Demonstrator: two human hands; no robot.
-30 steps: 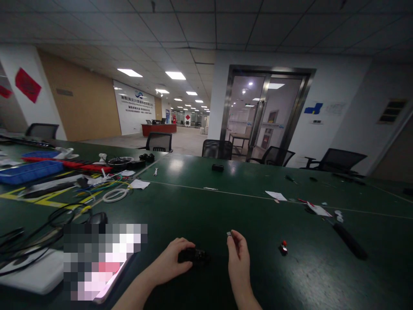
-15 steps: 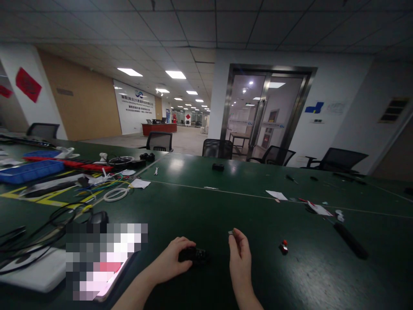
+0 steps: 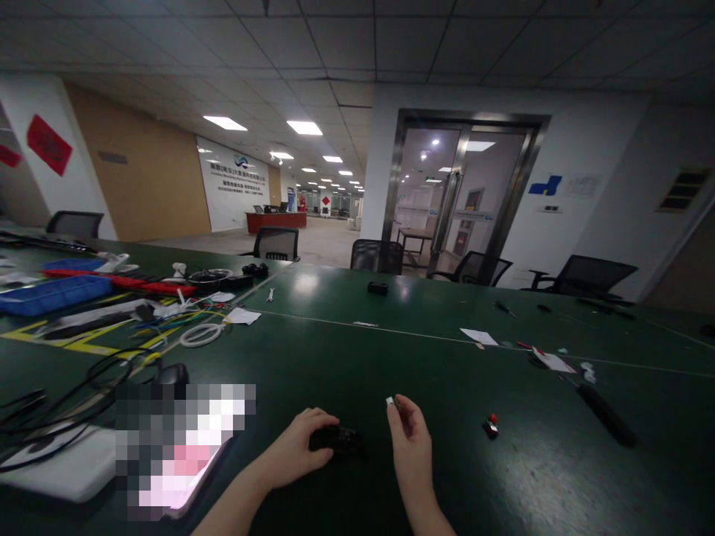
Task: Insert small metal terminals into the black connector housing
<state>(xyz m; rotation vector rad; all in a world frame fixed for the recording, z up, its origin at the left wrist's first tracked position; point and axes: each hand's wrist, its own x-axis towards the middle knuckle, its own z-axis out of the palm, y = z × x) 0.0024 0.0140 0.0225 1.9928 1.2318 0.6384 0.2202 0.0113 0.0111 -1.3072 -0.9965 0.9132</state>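
Observation:
My left hand [image 3: 299, 444] rests on the green table [image 3: 357, 357], its fingers closed around a small black device [image 3: 339, 439] that lies on the surface. Just to the right, my right hand [image 3: 410, 439] is raised a little, pinching a tiny light-coloured part [image 3: 389, 401] between thumb and fingertips. The part sits a short way above and to the right of the black device. A small red and black piece [image 3: 490, 425] lies on the table right of my right hand.
A blurred flat object [image 3: 179, 447] and a white pad [image 3: 61, 469] with black cables [image 3: 67, 394] lie at the left. Blue trays [image 3: 50, 290], wires and a white ring [image 3: 199, 335] sit further left. A black rod-like tool [image 3: 606, 417] and paper scraps [image 3: 550, 361] are right. Office chairs [image 3: 377, 257] line the far edge.
My right hand has shifted slightly to the left with the tiny part, closer to the black device. My left hand has stayed put.

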